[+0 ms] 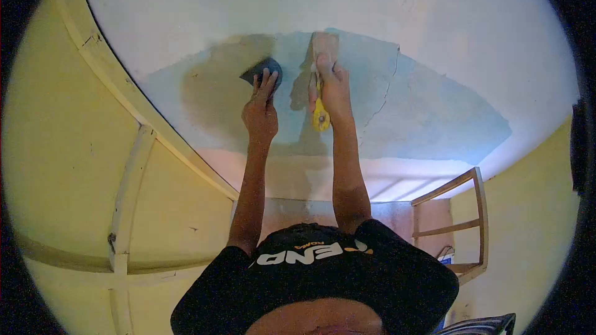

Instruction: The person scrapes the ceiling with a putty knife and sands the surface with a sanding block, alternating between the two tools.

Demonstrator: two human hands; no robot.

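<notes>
My left hand point(261, 108) holds a dark, flat piece with a rounded edge point(268, 68) up against the wall, its fingers lying over the face; the thumb is hidden. To its right, my right hand point(336, 90) is closed on a scraper with a yellow handle end point(321, 118). The scraper's broad, pale blade point(326, 43) points up and lies on or very near the wall. Both hands are over a blue-green patch point(447, 105) of the wall, and white coating surrounds it.
A crack point(388, 90) runs down the patch right of my hands. Yellow panels with pale battens point(133, 192) line the left side. At the lower right stand an open wooden frame point(481, 223) and a dark curved object point(481, 326). Shadows of my arms fall on the wall.
</notes>
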